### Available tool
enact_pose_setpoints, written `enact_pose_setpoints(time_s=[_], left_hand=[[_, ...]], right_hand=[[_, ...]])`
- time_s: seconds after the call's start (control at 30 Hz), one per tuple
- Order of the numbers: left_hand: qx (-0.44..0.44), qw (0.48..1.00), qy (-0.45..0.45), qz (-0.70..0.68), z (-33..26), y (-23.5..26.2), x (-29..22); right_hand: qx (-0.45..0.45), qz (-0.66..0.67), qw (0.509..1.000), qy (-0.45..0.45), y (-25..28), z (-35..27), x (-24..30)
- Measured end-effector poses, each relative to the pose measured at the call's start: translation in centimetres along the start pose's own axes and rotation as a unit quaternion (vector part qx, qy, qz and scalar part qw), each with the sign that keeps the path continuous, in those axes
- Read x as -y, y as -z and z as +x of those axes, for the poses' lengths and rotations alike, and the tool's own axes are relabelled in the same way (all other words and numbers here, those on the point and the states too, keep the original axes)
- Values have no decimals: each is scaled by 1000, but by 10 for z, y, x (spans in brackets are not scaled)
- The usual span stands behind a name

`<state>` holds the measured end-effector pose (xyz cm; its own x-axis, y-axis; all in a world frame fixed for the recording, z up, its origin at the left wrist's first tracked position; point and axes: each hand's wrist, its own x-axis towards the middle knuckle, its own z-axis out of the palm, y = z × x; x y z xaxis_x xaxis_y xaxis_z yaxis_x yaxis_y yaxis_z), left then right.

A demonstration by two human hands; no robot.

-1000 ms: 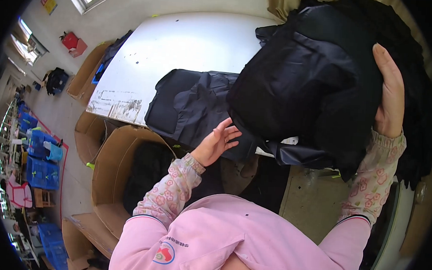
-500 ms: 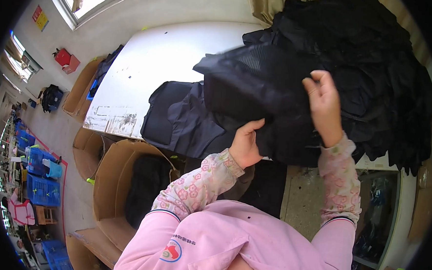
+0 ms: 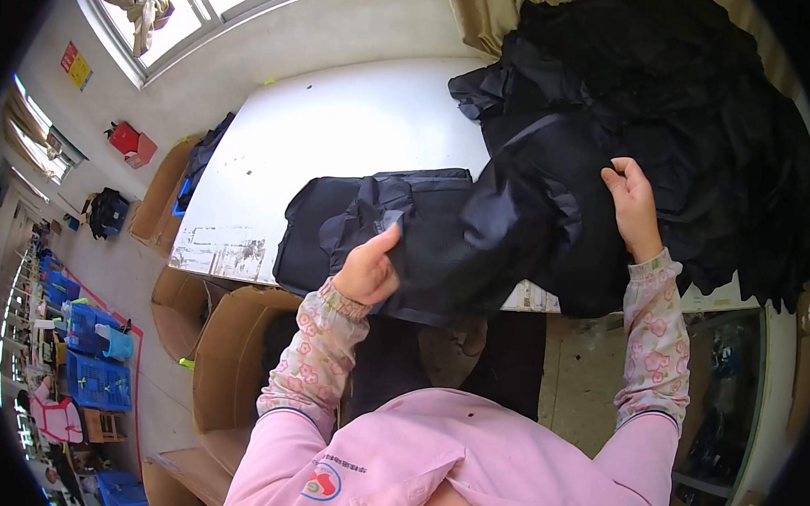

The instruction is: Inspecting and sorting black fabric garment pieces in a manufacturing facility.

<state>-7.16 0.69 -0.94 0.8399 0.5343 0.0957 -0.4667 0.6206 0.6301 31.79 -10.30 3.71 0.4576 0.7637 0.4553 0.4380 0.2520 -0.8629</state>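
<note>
A black cloth piece [image 3: 518, 199] stretches between my hands, its middle lifted in loose folds over the table's near edge. At its left end is my left hand [image 3: 368, 268], fingers curled in against the cloth and thumb raised; the fingertips are partly hidden. My right hand [image 3: 634, 208] is closed in a pinch at the right end, beside the large heap. Under and left of the cloth lies a flat stack of black cloth pieces [image 3: 320, 221]. The big heap of black cloth [image 3: 704, 131] covers the table's right side.
The white table [image 3: 339, 112] has a worn front left corner. Open cardboard boxes [image 3: 239, 354] stand on the floor at the left. A beige curtain [image 3: 472, 14] hangs behind the heap. Blue crates [image 3: 96, 379] and a person in pink [image 3: 56, 418] are farther left.
My left hand has moved left over the stack, and my right hand slightly right and down. The raised cloth has come down and spread across the stack.
</note>
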Motion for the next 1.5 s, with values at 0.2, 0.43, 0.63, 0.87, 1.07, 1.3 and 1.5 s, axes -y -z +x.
enact_pose_setpoints(time_s=[0.2, 0.43, 0.63, 0.87, 1.07, 1.3, 1.5], left_hand=[[18, 989, -111, -100, -5, -15, -45], [-242, 936, -150, 208, 6, 52, -62], [-319, 923, -2, 216, 49, 90, -14], [-52, 929, 361, -58, 37, 92, 82], [-205, 916, 346, 5, 11, -25, 76], [166, 898, 194, -358, 10, 104, 14], [-325, 903, -130, 248, -52, 133, -133]], right_hand=[[-47, -109, 993, -11, 28, 5, -52], [102, 280, 939, -171, 34, 10, 84], [252, 307, 917, 35, -54, 34, 228], [266, 332, 905, -8, -181, 62, 283], [276, 350, 895, -26, -208, 63, 281], [216, 337, 915, 42, -188, 88, 280], [110, 258, 958, 57, -116, 36, 117]])
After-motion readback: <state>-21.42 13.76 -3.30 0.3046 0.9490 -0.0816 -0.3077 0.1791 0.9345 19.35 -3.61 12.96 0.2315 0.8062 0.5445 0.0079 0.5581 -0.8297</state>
